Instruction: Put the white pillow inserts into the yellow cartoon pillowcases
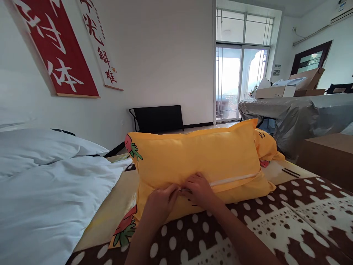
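A yellow pillow [193,151] with printed red fruit and green leaves at its left corners stands on its long side, leaning a little. Along its near face runs a zipper [234,180], whose white strip shows to the right of my hands. My left hand [161,204] pinches the zipper near the pillow's middle, thumb and finger pressed together. Close beside it, my right hand [200,189] has its fingers curled over the fabric at the same seam. A small metallic bit, perhaps the zipper pull, shows between the fingertips. What lies under my right fingers is hidden.
Under the pillow lies a brown-and-white patterned blanket [190,235]. White pillows [63,191] lie at left, and another yellow pillow [266,145] sits behind at right. Two thin dark sticks [291,172] lie nearby. A cardboard box [328,154] and a plastic-covered table [286,114] stand at right.
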The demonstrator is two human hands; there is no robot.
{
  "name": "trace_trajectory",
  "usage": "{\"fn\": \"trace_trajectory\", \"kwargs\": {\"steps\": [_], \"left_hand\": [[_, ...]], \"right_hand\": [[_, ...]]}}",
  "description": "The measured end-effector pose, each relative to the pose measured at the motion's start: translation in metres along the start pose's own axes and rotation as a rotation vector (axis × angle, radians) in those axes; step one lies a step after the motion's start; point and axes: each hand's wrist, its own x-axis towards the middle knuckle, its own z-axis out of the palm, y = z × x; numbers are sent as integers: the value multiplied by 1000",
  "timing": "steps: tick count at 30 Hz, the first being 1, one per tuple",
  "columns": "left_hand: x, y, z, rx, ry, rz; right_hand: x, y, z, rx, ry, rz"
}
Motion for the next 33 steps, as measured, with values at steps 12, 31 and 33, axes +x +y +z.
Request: {"fn": "trace_trajectory", "kwargs": {"steps": [12,31,33], "left_hand": [[2,-6,6,-63,6,171],[-1,-30,-9,-173,108,-32],[-3,-35,-11,-188,105,-36]], "right_hand": [[-1,-11,-3,-124,-48,-53],[1,-7,-5,90,33,42],[1,-9,-7,97,49,18]]}}
